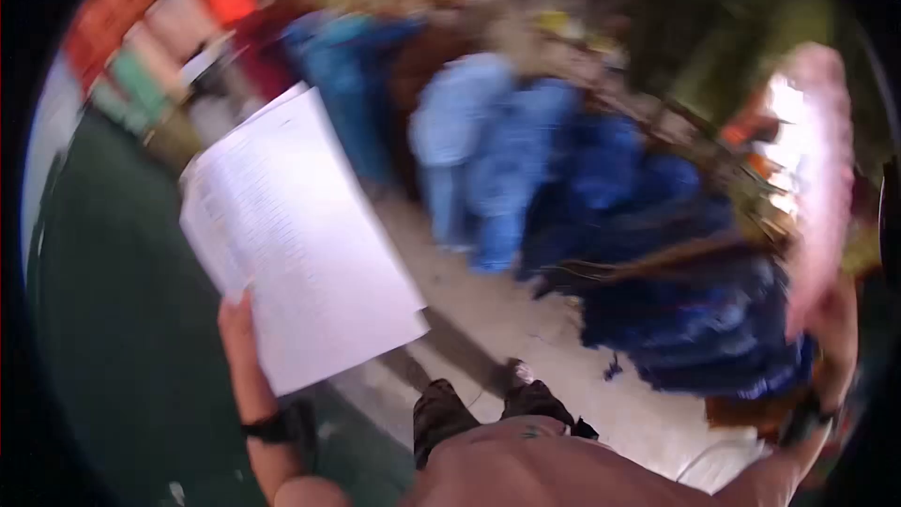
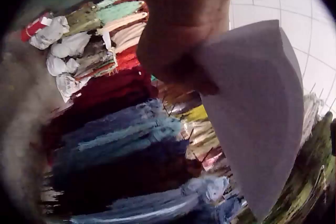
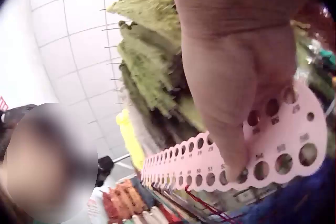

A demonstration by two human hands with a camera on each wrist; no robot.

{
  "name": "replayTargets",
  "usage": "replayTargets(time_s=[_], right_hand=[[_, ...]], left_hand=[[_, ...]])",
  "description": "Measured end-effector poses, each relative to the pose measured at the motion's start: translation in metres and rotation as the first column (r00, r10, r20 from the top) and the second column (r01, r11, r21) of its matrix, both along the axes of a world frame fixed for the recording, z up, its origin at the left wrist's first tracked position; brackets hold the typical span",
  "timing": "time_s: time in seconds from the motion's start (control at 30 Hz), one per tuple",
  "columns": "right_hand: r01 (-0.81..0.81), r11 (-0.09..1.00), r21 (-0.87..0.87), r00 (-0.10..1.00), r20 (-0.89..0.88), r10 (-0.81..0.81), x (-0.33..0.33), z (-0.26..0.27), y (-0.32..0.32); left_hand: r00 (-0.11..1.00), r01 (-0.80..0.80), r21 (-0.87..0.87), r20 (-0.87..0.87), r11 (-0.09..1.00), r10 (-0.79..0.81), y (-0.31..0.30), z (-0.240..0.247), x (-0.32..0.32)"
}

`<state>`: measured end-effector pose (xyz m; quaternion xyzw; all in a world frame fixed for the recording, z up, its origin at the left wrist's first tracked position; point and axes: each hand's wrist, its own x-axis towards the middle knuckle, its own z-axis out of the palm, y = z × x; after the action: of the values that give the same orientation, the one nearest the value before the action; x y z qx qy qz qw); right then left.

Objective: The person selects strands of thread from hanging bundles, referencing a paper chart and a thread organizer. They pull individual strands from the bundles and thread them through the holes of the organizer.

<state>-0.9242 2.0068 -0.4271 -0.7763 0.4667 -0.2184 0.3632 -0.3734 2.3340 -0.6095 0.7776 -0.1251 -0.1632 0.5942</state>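
In the head view my left hand (image 1: 240,324) pinches several white sheets of paper (image 1: 310,225) at their lower left edge, printed lines facing up. The left wrist view has the same paper (image 2: 257,103) plain and shadowed below the hand (image 2: 184,35). My right hand (image 1: 832,314) grips a long pink numbered thread card (image 1: 826,141) with scalloped edges, held up at the right. In the right wrist view the thumb presses near one end of the card (image 3: 273,137), between two rows of round holes; the other fingers are mostly hidden behind it.
Blue hanks of yarn (image 1: 460,122) and dark navy hanks (image 1: 694,319) hang in a row before me. Dark red hanks (image 2: 115,90) and green hanks (image 3: 152,35) hang nearby. A dark green surface (image 1: 113,319) lies at the left, above the pale floor (image 1: 648,413).
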Motion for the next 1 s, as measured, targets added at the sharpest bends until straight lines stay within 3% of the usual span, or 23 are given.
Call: replayTargets(time_s=[0.03,0.1,0.13,0.17,0.23,0.27,0.3,0.33,0.43,0.5,0.53,0.73,0.77,0.8,1.0], right_hand=[[-0.059,0.992,0.108,0.998,0.037,0.056,0.032,0.001,0.016],[-0.221,0.911,0.349,0.975,0.1,0.198,0.1,-0.009,0.056],[-0.306,0.837,0.454,0.952,0.133,0.275,0.137,-0.016,0.078],[-0.365,0.689,0.626,0.927,0.172,0.334,0.175,-0.031,0.096],[-0.449,0.757,0.474,0.856,-0.013,0.516,0.244,-0.079,0.118],[-0.472,0.718,0.512,0.868,0.129,0.479,0.294,-0.092,0.138],[-0.501,0.635,0.587,0.864,0.304,0.401,0.277,-0.115,0.043],[-0.517,0.624,0.586,0.855,0.329,0.4,0.297,-0.145,0.009],[-0.504,0.632,0.589,0.862,0.304,0.405,0.357,-0.165,0.031],[-0.645,0.613,0.456,0.762,0.321,0.563,0.404,-0.177,0.032],[-0.659,0.582,0.476,0.749,0.346,0.565,0.425,-0.186,0.033],[-0.657,0.458,0.599,0.738,0.385,0.555,0.564,-0.231,0.012],[-0.774,0.344,0.532,0.612,0.485,0.625,0.536,-0.244,0.01],[-0.807,0.352,0.474,0.571,0.473,0.671,0.546,-0.254,0.004],[-0.821,0.222,0.526,0.541,0.592,0.597,0.562,-0.262,-0.018]], left_hand=[[0.997,-0.071,0.005,0.042,0.997,0.071,0.009,-0.006,0.002],[0.995,-0.098,-0.238,-0.023,0.966,0.096,0.035,-0.018,0.015],[0.992,-0.123,-0.307,-0.034,0.944,0.118,0.058,-0.031,0.03],[0.991,-0.133,-0.377,-0.045,0.917,0.125,0.079,-0.044,0.051],[0.984,-0.175,-0.546,-0.12,0.819,0.13,0.117,-0.05,0.076],[0.978,-0.208,-0.553,-0.128,0.807,0.165,0.137,-0.052,0.089],[0.973,-0.232,-0.507,-0.111,0.83,0.204,0.051,-0.041,0.033],[0.964,-0.266,-0.47,-0.119,0.842,0.238,0.026,-0.049,0.023],[0.953,-0.301,-0.449,-0.155,0.841,0.259,0.055,-0.038,0.028],[0.927,-0.373,-0.365,-0.196,0.853,0.321,0.058,-0.033,0.031],[0.915,-0.402,-0.359,-0.204,0.842,0.349,0.063,-0.04,0.034],[0.861,-0.499,-0.327,-0.297,0.803,0.414,0.068,-0.08,0.129],[0.831,-0.554,-0.368,-0.194,0.746,0.522,0.08,-0.066,0.056],[0.828,-0.558,-0.345,-0.168,0.755,0.536,0.078,-0.068,0.06],[0.782,-0.616,-0.292,-0.115,0.731,0.613,0.066,-0.055,0.051]])
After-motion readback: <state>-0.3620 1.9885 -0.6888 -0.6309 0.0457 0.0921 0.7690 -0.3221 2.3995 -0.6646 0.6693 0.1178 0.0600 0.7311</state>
